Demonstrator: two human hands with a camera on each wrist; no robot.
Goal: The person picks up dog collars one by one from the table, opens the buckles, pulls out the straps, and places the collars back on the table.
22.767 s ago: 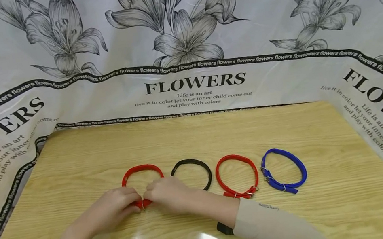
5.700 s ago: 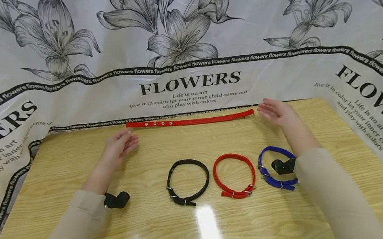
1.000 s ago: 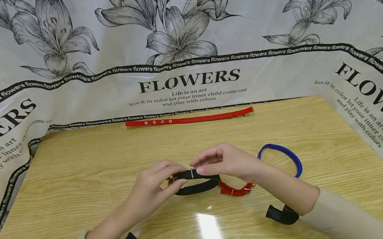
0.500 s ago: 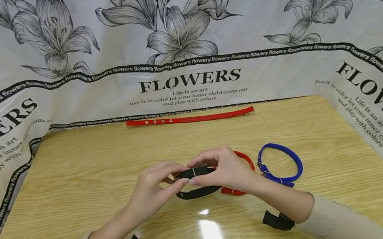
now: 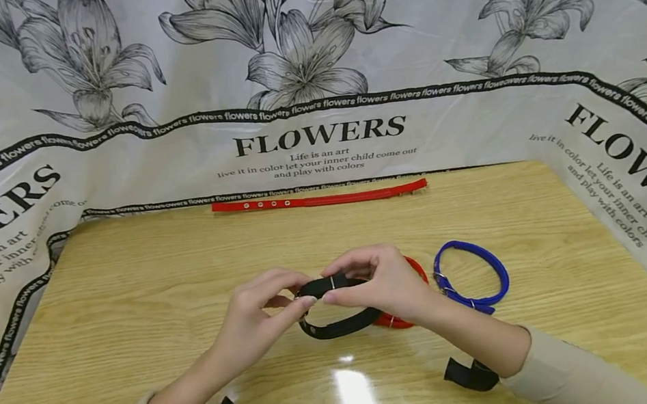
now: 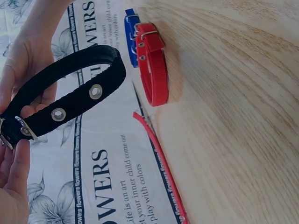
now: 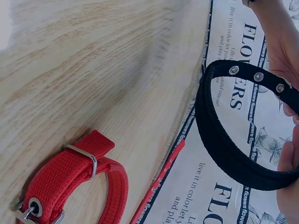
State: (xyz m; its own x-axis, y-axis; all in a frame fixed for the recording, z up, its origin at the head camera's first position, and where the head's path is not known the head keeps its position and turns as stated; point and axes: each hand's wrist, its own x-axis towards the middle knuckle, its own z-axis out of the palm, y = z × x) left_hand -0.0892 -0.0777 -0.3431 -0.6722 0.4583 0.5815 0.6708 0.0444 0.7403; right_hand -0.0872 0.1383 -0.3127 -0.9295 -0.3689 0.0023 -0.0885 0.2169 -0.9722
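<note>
Both hands hold a black collar (image 5: pixel 341 327), still buckled into a loop, above the table. My left hand (image 5: pixel 258 311) pinches it between thumb and fingers at the buckle end. My right hand (image 5: pixel 391 285) pinches the strap close to the metal keeper loop, with the strap's tip standing up by the fingers. In the left wrist view, metal eyelets (image 6: pixel 58 114) show along the strap, and the buckle is partly hidden by fingers. The right wrist view shows the collar (image 7: pixel 215 135) as a wide loop with its lower part hanging down.
A buckled red collar (image 5: pixel 416 268) lies behind my right hand, partly covered by it. To its right is a buckled blue collar (image 5: pixel 472 246). Another red collar (image 5: pixel 335 198) lies unbuckled and straight along the table's back edge, against the flower-printed cloth (image 5: pixel 322 147).
The left red collar, once a loop in both hands, now lies straight at the back. The black collar has left the table, and its strap tip has lifted at the keeper.
</note>
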